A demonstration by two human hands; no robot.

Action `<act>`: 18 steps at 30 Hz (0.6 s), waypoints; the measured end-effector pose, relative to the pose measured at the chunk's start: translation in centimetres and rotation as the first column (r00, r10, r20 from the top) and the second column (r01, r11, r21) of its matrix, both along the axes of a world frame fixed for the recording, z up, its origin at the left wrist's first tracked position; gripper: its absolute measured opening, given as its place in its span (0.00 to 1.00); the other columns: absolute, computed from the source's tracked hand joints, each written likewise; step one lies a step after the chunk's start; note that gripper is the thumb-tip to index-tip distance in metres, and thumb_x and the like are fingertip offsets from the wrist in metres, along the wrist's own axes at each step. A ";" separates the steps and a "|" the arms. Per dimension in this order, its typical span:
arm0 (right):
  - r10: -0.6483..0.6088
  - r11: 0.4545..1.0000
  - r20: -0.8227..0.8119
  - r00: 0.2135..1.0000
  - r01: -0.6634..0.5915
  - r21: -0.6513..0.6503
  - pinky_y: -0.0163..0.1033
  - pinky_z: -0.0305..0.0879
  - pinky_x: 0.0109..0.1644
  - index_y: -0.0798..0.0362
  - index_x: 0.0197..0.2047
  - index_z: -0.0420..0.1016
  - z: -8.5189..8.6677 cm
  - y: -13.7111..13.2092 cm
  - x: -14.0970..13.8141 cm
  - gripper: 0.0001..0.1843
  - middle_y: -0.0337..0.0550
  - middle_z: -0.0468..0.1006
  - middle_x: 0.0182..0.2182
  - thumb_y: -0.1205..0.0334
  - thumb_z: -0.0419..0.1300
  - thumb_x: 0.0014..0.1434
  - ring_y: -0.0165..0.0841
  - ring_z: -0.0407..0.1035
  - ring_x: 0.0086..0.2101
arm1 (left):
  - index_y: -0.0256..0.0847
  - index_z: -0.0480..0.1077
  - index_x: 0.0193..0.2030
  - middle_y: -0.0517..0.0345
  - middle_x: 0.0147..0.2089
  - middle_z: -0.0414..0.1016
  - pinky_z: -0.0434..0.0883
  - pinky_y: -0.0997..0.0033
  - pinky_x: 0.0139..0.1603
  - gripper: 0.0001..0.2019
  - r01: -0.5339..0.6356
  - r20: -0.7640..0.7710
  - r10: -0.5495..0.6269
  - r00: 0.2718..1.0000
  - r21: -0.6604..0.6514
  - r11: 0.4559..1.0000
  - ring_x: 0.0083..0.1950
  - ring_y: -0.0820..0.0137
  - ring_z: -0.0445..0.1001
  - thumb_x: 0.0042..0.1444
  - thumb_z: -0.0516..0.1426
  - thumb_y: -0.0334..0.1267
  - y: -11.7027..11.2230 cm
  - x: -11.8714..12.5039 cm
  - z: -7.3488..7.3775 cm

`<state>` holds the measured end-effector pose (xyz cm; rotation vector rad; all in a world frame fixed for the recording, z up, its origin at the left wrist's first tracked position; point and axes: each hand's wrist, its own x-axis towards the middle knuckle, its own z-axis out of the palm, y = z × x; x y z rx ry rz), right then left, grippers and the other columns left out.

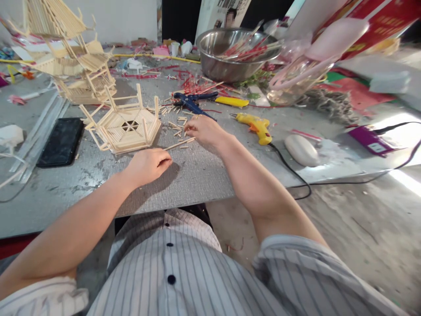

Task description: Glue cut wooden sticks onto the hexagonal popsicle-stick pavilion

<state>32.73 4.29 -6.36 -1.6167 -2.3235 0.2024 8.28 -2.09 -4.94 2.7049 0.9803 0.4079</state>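
My left hand rests near the table's front edge with its fingers curled closed; what they hold, if anything, is hidden. A thin wooden stick runs from beside its knuckles toward my right hand. The fingers of that hand are bent together, tips down among short cut stick pieces; whether a piece is between them I cannot tell. Left of the pieces sits a hexagonal stick frame with upright posts and a dark opening in its middle. Behind it rises a tiered stick tower.
Blue-handled pliers, a yellow cutter knife and a yellow glue gun with a black cord lie beyond my right hand. A steel bowl stands behind. A black phone is at left, a white mouse-shaped object at right.
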 end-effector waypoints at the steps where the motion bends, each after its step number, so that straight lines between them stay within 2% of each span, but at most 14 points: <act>1: -0.006 1.000 -0.004 1.000 0.006 0.000 0.45 0.64 0.46 0.50 0.36 0.79 0.0 0.0 0.0 0.07 0.47 0.76 0.36 0.68 0.60 0.56 0.39 0.69 0.41 | 0.36 0.76 0.37 0.52 0.36 0.79 0.66 0.70 0.36 0.11 0.000 0.001 0.000 1.000 0.000 1.000 0.37 0.66 0.76 0.62 0.53 0.36 0.0 0.0 0.0; 8: -0.004 1.000 -0.031 1.000 0.005 0.025 0.45 0.66 0.45 0.50 0.33 0.76 -0.5 0.1 0.0 0.05 0.48 0.77 0.36 0.65 0.58 0.57 0.40 0.69 0.41 | 0.37 0.76 0.37 0.53 0.36 0.79 0.66 0.71 0.36 0.11 0.010 0.017 -0.011 1.000 0.009 1.000 0.37 0.67 0.76 0.62 0.53 0.36 0.0 -0.1 -0.1; 12: -0.063 0.996 -0.175 0.983 0.071 0.043 0.45 0.65 0.46 0.50 0.34 0.75 -0.3 0.2 0.0 0.05 0.46 0.78 0.36 0.66 0.58 0.57 0.38 0.70 0.39 | 0.37 0.76 0.36 0.53 0.35 0.79 0.66 0.71 0.35 0.11 0.016 0.048 -0.017 0.999 0.023 1.000 0.36 0.68 0.76 0.62 0.52 0.36 0.0 -0.1 -0.1; 15: -0.094 0.989 -0.420 0.903 0.132 0.062 0.41 0.65 0.44 0.50 0.41 0.75 0.1 0.1 -0.4 0.08 0.41 0.76 0.33 0.66 0.58 0.58 0.34 0.69 0.35 | 0.37 0.76 0.35 0.53 0.33 0.79 0.66 0.72 0.34 0.11 0.016 0.091 -0.019 0.996 0.035 0.999 0.34 0.69 0.75 0.61 0.53 0.35 0.0 0.0 -0.1; 18: -0.056 0.998 -0.685 0.726 0.064 -0.013 0.36 0.64 0.37 0.48 0.47 0.74 0.7 -0.4 -1.4 0.12 0.35 0.71 0.27 0.64 0.59 0.59 0.28 0.66 0.28 | 0.37 0.75 0.34 0.54 0.32 0.78 0.66 0.73 0.34 0.10 -0.014 0.164 0.008 0.986 0.033 0.999 0.32 0.71 0.74 0.60 0.53 0.35 0.0 0.0 0.0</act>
